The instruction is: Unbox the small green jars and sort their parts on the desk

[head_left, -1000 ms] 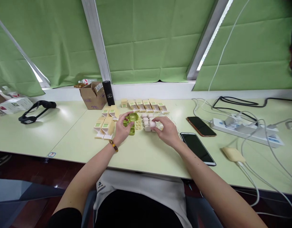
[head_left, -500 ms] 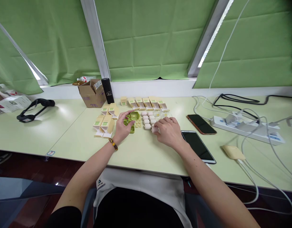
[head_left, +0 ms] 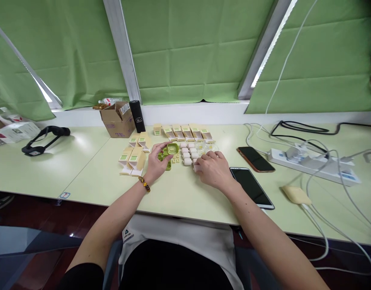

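My left hand is closed around the edge of a small green square tray, thumb in front and fingers behind. More green pieces lie beneath and beside it on the table. My right hand has its fingers bent and pinched on a small white rounded block at the near end of two rows. The other white blocks stand close together between my hands. Small pale yellow pieces lie left of them. Clear plastic pieces rest just beyond my right hand.
Folded cream cartons stand at left, with another row behind. A cardboard box and black cylinder are at the back. Two phones, a power strip and cables lie at right.
The green tray in my left hand has turned slightly and shifted a little to the right. My right fingers have moved slightly lower on the white block.
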A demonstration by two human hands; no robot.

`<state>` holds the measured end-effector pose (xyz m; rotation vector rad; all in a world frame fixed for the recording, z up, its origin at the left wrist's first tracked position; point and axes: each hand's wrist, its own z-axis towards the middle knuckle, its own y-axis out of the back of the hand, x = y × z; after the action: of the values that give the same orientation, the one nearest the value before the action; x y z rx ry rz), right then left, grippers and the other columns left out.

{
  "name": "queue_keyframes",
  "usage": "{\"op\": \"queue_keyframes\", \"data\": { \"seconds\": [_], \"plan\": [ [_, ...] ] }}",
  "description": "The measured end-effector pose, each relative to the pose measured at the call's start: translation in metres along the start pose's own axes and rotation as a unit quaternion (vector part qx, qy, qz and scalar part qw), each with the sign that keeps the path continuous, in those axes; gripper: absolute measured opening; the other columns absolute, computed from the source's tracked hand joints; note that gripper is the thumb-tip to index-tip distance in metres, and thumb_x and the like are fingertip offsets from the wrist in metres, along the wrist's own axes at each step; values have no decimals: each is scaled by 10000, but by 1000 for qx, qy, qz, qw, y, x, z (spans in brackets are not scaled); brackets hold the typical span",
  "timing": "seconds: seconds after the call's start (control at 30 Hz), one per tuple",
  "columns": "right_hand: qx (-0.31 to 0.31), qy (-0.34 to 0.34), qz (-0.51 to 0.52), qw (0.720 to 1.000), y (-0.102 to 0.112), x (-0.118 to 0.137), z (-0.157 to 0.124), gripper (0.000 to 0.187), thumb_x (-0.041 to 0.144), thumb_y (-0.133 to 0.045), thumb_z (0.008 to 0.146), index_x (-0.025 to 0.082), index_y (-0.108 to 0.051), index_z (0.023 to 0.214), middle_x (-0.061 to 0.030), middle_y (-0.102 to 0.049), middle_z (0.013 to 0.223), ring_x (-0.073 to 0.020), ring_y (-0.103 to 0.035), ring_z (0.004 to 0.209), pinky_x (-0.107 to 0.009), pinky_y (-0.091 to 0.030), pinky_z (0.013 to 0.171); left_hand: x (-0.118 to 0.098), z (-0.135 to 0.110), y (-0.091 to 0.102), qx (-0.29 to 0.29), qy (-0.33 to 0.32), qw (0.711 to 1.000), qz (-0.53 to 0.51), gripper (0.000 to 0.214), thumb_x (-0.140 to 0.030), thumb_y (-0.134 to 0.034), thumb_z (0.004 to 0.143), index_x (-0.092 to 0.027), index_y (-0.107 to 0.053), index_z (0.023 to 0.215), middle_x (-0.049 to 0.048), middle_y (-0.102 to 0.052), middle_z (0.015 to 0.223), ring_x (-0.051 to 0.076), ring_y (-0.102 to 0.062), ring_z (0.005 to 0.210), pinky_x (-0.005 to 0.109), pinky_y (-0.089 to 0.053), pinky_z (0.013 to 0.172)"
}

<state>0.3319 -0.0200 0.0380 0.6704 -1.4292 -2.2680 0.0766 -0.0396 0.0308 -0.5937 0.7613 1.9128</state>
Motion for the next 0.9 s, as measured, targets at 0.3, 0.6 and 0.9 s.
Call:
{"op": "queue_keyframes", "data": {
  "seconds": [0.3,0.6,0.9],
  "plan": [
    [-3,0,8,1000,-1,-2,0,171,218,-627,865,173,-789,896,-141,-783,942,-302,-580,993,-428,-309,879,-1,-1,-1,-6,10,1000,-6,416,-320,-763,909,-251,-701,1315,106,-676,1270,234,-654,1132,363,-529,945],
    [-1,4,10,1000,1,0,-1,164,209,-620,858,175,-776,896,-141,-786,958,-305,-595,987,-433,-298,879,5,-2,-2,-5,11,1000,-6,433,-330,-776,910,-252,-697,1329,109,-674,1293,231,-655,1164,360,-529,971],
    [-2,1,20,1000,5,1,-1,216,225,-648,843,182,-741,1033,-130,-784,1035,-301,-600,1017,-414,-294,876,7,-2,-2,-4,8,1000,-6,435,-375,-779,915,-262,-699,1327,107,-666,1289,235,-664,1171,365,-538,987]
  ]
}}
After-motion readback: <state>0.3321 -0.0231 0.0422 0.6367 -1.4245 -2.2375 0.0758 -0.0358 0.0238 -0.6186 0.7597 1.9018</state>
